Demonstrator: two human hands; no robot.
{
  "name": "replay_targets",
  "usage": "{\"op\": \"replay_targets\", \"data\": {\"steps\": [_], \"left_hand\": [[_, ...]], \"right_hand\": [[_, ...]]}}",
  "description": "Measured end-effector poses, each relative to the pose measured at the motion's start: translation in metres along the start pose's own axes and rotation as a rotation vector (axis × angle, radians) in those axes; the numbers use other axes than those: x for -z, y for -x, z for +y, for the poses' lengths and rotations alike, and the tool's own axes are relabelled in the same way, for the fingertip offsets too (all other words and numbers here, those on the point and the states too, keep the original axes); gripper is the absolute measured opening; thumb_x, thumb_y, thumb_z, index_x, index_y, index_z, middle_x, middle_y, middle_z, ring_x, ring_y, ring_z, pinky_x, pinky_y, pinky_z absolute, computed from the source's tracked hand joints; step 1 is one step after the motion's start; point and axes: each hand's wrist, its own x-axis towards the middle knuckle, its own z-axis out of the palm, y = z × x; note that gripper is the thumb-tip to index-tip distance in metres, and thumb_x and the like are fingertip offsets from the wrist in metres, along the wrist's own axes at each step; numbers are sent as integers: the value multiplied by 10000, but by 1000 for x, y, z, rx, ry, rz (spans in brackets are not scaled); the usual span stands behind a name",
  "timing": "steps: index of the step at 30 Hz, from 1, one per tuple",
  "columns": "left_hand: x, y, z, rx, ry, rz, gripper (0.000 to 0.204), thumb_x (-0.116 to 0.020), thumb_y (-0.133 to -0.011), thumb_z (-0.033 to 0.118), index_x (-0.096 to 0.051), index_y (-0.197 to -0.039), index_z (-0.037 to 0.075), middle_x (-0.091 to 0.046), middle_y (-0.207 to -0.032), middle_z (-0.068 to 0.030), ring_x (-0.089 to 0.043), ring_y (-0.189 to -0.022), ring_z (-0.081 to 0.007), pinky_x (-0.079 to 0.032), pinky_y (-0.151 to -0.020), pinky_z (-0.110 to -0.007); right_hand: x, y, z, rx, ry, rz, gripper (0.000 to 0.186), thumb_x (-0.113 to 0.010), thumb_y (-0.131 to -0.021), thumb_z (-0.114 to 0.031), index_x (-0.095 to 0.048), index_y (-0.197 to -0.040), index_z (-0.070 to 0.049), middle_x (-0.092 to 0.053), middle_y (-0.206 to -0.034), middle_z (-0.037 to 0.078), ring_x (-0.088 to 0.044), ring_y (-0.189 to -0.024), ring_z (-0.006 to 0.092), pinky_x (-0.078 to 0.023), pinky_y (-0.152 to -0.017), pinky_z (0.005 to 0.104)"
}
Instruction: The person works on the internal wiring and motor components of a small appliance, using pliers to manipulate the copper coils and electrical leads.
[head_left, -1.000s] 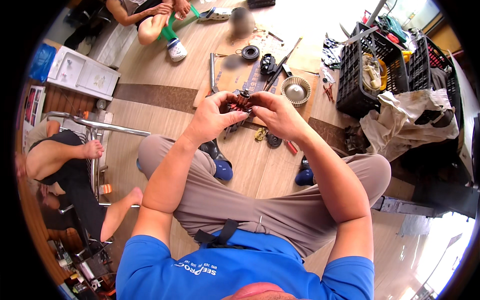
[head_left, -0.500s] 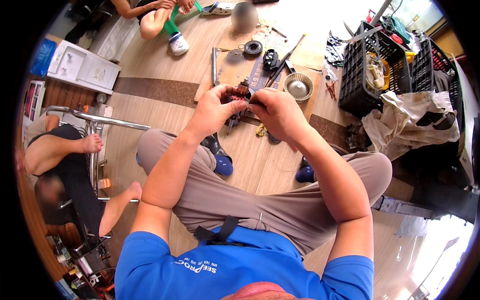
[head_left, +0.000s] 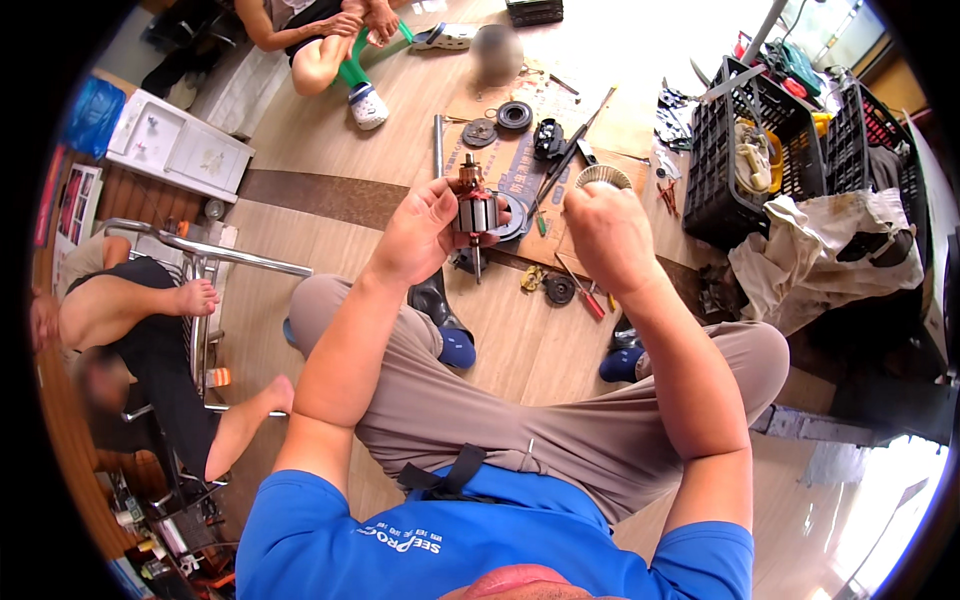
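My left hand (head_left: 425, 225) is closed around a motor armature (head_left: 477, 212) with copper windings, a steel core and a thin shaft pointing toward me. It is held up over the near edge of a cardboard sheet (head_left: 555, 225). Off to the right, my right hand (head_left: 612, 240) is a fist with its fingers curled out of sight. Whatever it may hold is hidden. Beyond that fist shows part of a pale finned fan wheel (head_left: 603, 176). A grey ring-shaped part (head_left: 514, 218) lies behind the armature.
On the cardboard lie a black ring (head_left: 514, 116), a black housing part (head_left: 548, 139) and a metal tube (head_left: 438, 145). A red-handled screwdriver (head_left: 594, 304) rests near my feet beside a round black part (head_left: 559, 289). Black crates (head_left: 745, 190) stand right. Other people sit left and far left.
My right hand has come away from the armature and moved right, closing into a fist. The armature, partly covered before, now shows lengthwise in my left hand. The view has shifted slightly.
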Motion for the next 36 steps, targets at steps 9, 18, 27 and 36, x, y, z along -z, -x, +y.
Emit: {"op": "replay_targets", "data": {"steps": [9,18,27,36], "left_hand": [[0,-4,-14,21,-429,302,371,-678,-906,213,-543,-1175,-4,-662,-1044,-86,-667,-880,-146,-580,-745,-306],[-17,-7,-9,-83,-773,470,280,-684,-897,126,-584,-1112,-21,-654,-977,-30,-609,-847,-74,-526,-760,-221],[-27,-1,-10,-44,-786,268,322,-731,-849,147,-596,-1081,-31,-668,-930,-38,-594,-809,-61,-503,-728,-219],[-25,2,-9,-19,-652,194,358,-754,-811,66,-589,-1117,-20,-656,-971,-27,-587,-867,-67,-496,-773,-221]], "right_hand": [[28,-6,16,-100,-10,359,28,-541,-797,-43,-531,-773,-52,-576,-758,119,-591,-728,297,-479,-682,393],[33,-1,15,-141,-107,328,60,-562,-834,-75,-541,-794,-36,-586,-775,139,-600,-745,321,-484,-693,414],[12,1,9,-114,-502,-134,393,-536,-813,-31,-550,-1205,-27,-620,-1034,233,-590,-997,385,-464,-876,446],[-5,-2,-17,129,-632,-4,191,-656,-810,-157,-631,-975,-63,-603,-927,125,-579,-939,328,-440,-832,422]]}}
